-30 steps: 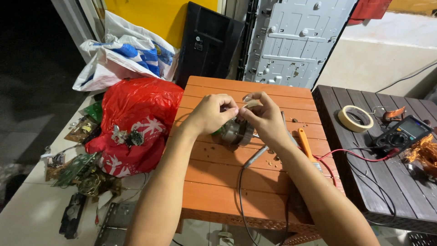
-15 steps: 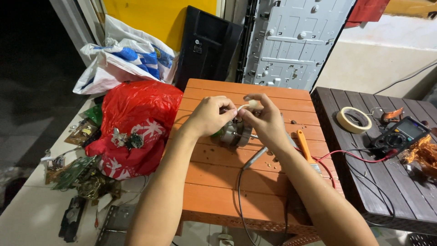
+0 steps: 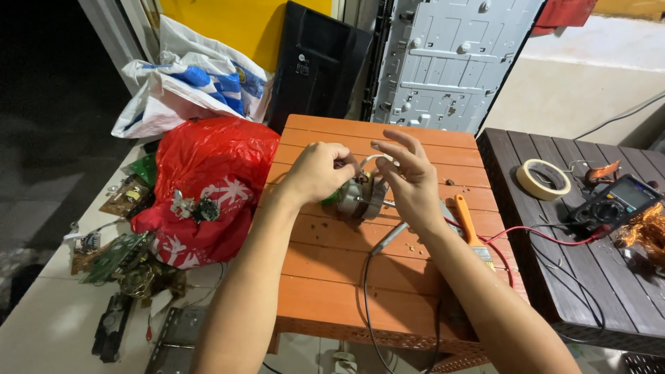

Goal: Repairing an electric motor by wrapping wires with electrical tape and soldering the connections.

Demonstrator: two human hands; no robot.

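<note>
Nearby, red bag beside motor

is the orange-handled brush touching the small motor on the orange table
Apart. The head view shows the orange-handled brush lying to the right of the small motor, with the right hand and bare orange table slats between them.

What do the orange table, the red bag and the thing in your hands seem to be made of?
The table looks like moulded plastic: even orange colour, slat pattern, a lattice edge at the front. The red bag seems thin plastic film, glossy and crumpled. The motor between the left hand and right hand looks like bare grey metal, dull, with a shaft sticking out; its green part I cannot identify.
</note>
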